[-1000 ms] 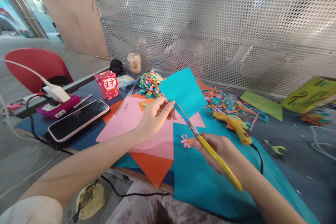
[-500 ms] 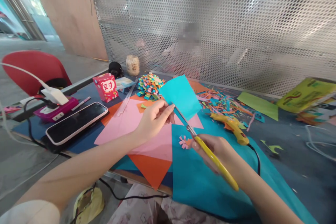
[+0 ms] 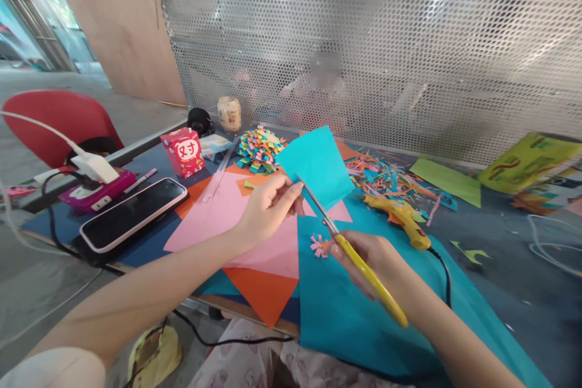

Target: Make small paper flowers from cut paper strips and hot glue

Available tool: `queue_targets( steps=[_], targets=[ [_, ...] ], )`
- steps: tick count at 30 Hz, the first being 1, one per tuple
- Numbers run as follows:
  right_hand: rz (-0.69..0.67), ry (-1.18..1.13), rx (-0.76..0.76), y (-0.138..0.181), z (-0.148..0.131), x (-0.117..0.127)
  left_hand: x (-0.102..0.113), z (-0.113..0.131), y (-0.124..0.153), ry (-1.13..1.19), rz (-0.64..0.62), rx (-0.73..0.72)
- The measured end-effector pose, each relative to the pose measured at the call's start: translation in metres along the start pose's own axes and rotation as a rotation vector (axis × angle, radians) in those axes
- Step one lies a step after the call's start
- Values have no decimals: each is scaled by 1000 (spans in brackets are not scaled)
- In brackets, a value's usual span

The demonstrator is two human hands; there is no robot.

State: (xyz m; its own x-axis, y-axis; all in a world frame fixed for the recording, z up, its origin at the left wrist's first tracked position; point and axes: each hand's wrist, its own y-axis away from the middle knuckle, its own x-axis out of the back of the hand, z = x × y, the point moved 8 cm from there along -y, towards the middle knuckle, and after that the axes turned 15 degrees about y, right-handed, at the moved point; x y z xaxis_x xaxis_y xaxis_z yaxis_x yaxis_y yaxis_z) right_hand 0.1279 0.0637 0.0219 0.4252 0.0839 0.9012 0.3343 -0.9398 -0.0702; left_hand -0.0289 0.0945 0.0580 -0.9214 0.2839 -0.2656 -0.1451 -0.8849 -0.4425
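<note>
My left hand [image 3: 273,205] pinches the lower left corner of a bright blue sheet of paper [image 3: 318,163], held up above the table. Yellow-handled scissors [image 3: 364,267] are gripped in my right hand [image 3: 368,254]. Their metal blades lie along the paper's lower edge, with the tips close to my left fingertips. Under my hands are a pink sheet [image 3: 218,224], an orange sheet [image 3: 264,291] and a large teal sheet [image 3: 364,339]. A small pink and orange paper flower [image 3: 319,246] rests by my right fingers.
A yellow glue gun [image 3: 402,221] and a heap of paper strips [image 3: 386,176] lie to the right. Behind are a fringed multicoloured paper piece [image 3: 261,148] and a red box [image 3: 183,153]. On the left are a phone [image 3: 134,214] and a purple power strip [image 3: 97,191]. A perforated metal screen [image 3: 386,42] borders the back.
The blue paper has tilted slightly, its right side swinging a little to the right. The scissors' handle has shifted slightly up and left. Both hands keep their holds.
</note>
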Motion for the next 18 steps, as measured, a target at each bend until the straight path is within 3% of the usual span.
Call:
queue_targets(
  steps=[18],
  targets=[
    [-42, -6, -19, 3, 3, -3, 3, 6, 0, -12, -4, -71]
  ],
)
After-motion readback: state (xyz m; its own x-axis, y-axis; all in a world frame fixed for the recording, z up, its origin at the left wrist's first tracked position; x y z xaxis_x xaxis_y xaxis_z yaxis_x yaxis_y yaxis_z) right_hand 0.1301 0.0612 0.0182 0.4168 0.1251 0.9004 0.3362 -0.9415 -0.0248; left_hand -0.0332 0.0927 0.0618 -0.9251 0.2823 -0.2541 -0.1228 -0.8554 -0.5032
